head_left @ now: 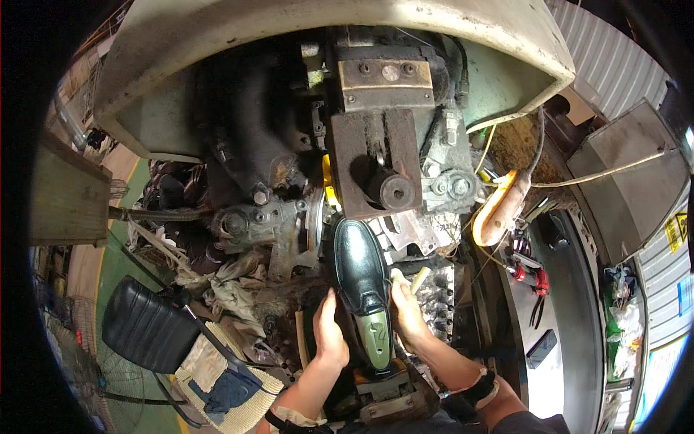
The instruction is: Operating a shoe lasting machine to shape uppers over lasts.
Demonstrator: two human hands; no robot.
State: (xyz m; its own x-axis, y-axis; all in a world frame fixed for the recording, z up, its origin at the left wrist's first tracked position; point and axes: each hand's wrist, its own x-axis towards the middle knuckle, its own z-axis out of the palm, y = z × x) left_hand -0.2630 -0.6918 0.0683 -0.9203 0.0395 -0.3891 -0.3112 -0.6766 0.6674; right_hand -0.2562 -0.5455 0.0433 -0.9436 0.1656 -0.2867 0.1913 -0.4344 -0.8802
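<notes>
A glossy black leather shoe (pixel 358 264) sits on a green shoe last (pixel 375 336), its toe pointing away from me beneath the machine's dark metal head (pixel 376 166). The last's heel end rests over a metal support (pixel 390 403) close to my body. Along the left side my left hand (pixel 332 334) is open, fingers straight and fingertips near the shoe's edge. On the other side my right hand (pixel 407 311) is also open, its fingers apart and pale coverings on the fingertips. Its fingers lie at the shoe's side; whether they press on it I cannot tell.
A worn pale machine hood (pixel 332 18) arches overhead. Right of the head hangs a lit lamp (pixel 501 208) on a cable. Red-handled pliers (pixel 533 278) and a dark phone-like object (pixel 541 349) lie on a metal bench (pixel 543 376). A black-backed chair (pixel 148 323) stands left.
</notes>
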